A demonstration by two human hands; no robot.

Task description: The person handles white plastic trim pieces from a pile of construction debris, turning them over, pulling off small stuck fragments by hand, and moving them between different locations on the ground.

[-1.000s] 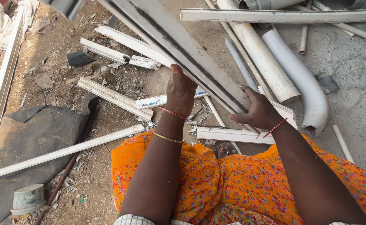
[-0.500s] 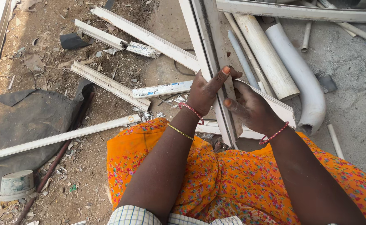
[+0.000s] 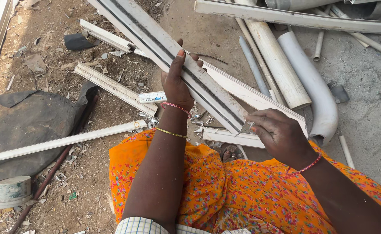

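Note:
My left hand [image 3: 178,82] grips a long white plastic profile strip [image 3: 156,41] with dark grooves, held slantwise from the top left down to my lap. At the strip's near end, my right hand [image 3: 277,134] pinches a small thin metal piece [image 3: 245,128] against it. Both wrists wear thin bangles. My lap is covered in orange flowered cloth [image 3: 225,186].
Other white profile strips [image 3: 112,86] and a long one [image 3: 65,141] lie on the dirt at left. Grey pipes [image 3: 277,69] and a curved pipe [image 3: 318,93] lie at right. A dark sheet [image 3: 30,121] and a small white tub [image 3: 12,190] are at lower left.
The grooved strip has swung from near upright to slanting toward the top left. My left hand slid up along it, and my right hand moved to its near end.

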